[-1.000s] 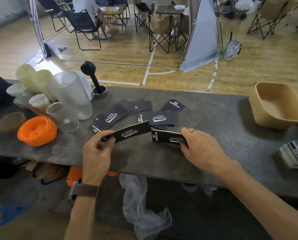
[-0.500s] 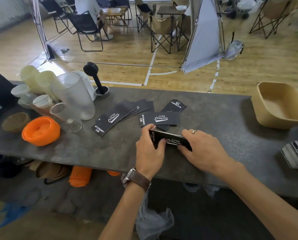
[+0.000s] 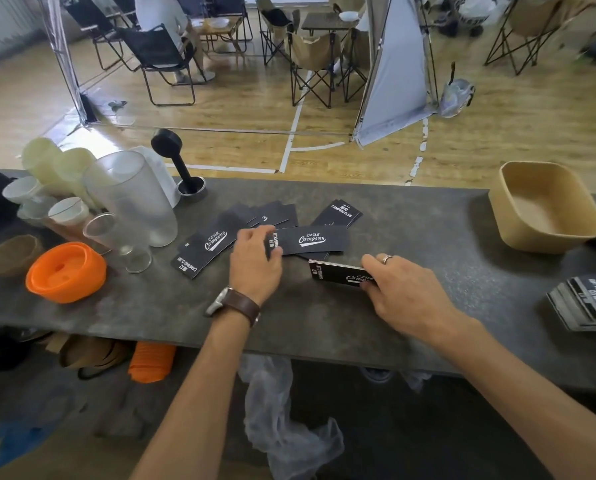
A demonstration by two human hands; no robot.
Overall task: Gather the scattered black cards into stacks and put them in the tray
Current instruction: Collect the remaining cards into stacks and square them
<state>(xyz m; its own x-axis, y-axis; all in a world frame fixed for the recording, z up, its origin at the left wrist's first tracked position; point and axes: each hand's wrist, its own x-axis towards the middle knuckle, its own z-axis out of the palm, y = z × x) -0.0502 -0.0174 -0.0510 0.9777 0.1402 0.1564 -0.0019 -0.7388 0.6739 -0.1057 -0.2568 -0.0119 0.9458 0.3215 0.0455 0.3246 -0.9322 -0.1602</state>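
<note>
The right hand (image 3: 405,297) clasps a small stack of black cards (image 3: 338,273), held on edge on the desk (image 3: 410,237) near its front edge, thumb and fingers pinching the stack's right end. The left hand (image 3: 255,261) lies over the left end of a single black card (image 3: 310,240) that is flat on the desk; its fingers are curled onto the card, but whether they actually pinch it I cannot tell. A brown-strapped watch (image 3: 236,303) sits on that wrist.

More loose black cards (image 3: 220,237) lie fanned out toward the middle of the desk, left of the left hand, and a couple more (image 3: 341,213) lie toward the back edge. Another pile of the same cards (image 3: 587,303) rests at the right end of the desk.

The tan tray (image 3: 545,206) stands at the back right corner, well apart from both hands; its inside shows only bare bottom.

At the left end stand a frosted clear pitcher (image 3: 133,195), a clear glass (image 3: 116,244) just in front of it, some small white cups (image 3: 43,202), an orange lid (image 3: 66,271) and a brown bowl (image 3: 12,252); nothing can be made out inside the pitcher or the glass. A black tamper (image 3: 180,164) stands behind the pitcher near the back edge.
</note>
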